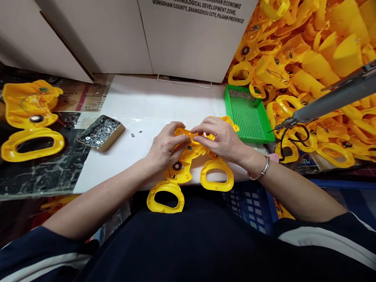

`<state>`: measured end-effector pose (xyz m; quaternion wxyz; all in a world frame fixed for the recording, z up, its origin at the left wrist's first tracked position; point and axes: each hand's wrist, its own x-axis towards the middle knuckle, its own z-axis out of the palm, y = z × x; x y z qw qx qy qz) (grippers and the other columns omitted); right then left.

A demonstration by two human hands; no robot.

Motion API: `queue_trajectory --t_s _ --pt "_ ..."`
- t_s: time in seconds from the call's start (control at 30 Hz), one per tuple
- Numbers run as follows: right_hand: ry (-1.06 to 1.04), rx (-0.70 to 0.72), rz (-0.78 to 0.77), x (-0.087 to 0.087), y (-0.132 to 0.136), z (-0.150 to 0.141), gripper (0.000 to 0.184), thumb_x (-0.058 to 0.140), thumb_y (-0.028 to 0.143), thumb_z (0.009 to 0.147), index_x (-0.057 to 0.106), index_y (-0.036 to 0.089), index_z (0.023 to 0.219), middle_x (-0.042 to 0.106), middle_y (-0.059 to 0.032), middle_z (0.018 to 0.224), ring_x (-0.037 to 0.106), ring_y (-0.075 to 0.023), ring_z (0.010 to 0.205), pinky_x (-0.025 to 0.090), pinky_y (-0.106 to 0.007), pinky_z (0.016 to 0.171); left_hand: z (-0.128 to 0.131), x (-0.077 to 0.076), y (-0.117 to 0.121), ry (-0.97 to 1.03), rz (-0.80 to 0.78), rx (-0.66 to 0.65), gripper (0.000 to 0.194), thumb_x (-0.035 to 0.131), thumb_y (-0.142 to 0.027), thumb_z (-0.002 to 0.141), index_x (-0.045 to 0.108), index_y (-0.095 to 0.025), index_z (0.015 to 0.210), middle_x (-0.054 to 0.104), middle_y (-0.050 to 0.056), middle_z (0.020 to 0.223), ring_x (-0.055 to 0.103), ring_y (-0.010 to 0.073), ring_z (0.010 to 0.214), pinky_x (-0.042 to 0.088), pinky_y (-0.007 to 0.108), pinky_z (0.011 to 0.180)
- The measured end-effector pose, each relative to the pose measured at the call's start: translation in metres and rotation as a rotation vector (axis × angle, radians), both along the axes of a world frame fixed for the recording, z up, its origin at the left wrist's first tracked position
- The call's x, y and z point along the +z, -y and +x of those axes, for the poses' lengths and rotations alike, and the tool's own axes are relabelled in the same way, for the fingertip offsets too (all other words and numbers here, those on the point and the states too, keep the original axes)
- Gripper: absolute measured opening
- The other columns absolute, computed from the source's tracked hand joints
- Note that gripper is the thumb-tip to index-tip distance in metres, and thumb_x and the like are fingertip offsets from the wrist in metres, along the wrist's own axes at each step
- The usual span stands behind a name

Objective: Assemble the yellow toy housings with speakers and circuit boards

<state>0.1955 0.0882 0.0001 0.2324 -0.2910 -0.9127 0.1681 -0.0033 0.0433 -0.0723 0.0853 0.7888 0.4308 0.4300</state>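
Two yellow plastic shell halves lie close together at the front edge of the white work surface. The left yellow shell half (185,172) has a round dark speaker-like part, small wires and a looped handle hanging over the edge. My left hand (166,145) is closed round its upper side, thumb and fingers near its top. Beside it, the right yellow shell half (217,177) lies mostly beneath my right hand (221,137), its handle loop showing below. My right fingers are bent and pinched near where the halves meet. Whatever small part sits between the fingertips is hidden.
A metal tin (101,133) of small shiny parts stands left, with two tiny metal pieces (136,133) nearby. A green tray (249,117) holds screws. A grey electric screwdriver (331,100) juts in from the right before heaped yellow shells (317,62). White cartons (188,43) stand behind.
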Motion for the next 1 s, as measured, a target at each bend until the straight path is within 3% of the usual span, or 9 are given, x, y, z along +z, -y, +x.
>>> queue_trajectory --t_s 0.3,0.6,0.8,1.0 --pt "0.078 -0.016 0.057 -0.001 -0.0036 -0.0004 0.025 0.049 0.029 0.098 0.071 0.017 0.103 0.062 -0.0061 0.087 0.054 -0.0179 0.084 0.042 -0.033 0.078 0.0003 0.0003 -0.0004 -0.012 0.007 -0.001 0.015 0.054 -0.025 0.094 0.068 -0.021 0.095 0.057 0.01 0.113 0.06 0.0224 0.101 0.054 0.035 0.08" --pt "0.143 -0.03 -0.002 0.0042 -0.0026 0.0016 0.016 0.056 0.026 0.094 0.07 0.018 0.092 0.061 -0.0051 0.087 0.052 -0.0179 0.084 0.04 -0.032 0.08 0.0001 -0.0003 -0.0003 0.017 -0.021 0.003 0.015 0.055 -0.028 0.095 0.069 -0.023 0.097 0.058 0.009 0.115 0.06 0.0208 0.102 0.054 0.035 0.081" --pt "0.176 -0.036 0.044 0.0017 -0.0036 0.0055 0.009 0.062 0.025 0.091 0.068 0.018 0.092 0.059 -0.0043 0.087 0.052 -0.0177 0.084 0.039 -0.032 0.08 0.0004 -0.0005 -0.0015 0.036 -0.02 -0.025 0.015 0.055 -0.027 0.095 0.069 -0.022 0.096 0.057 0.009 0.115 0.06 0.0209 0.101 0.054 0.035 0.082" --pt "0.222 -0.03 0.082 -0.0005 -0.003 0.0051 0.016 0.051 0.027 0.096 0.061 0.018 0.087 0.058 -0.0054 0.088 0.051 -0.019 0.086 0.038 -0.033 0.081 0.0011 -0.0022 -0.0025 0.056 -0.016 -0.023 0.014 0.056 -0.026 0.094 0.069 -0.021 0.094 0.058 0.009 0.114 0.061 0.0201 0.101 0.055 0.033 0.08"
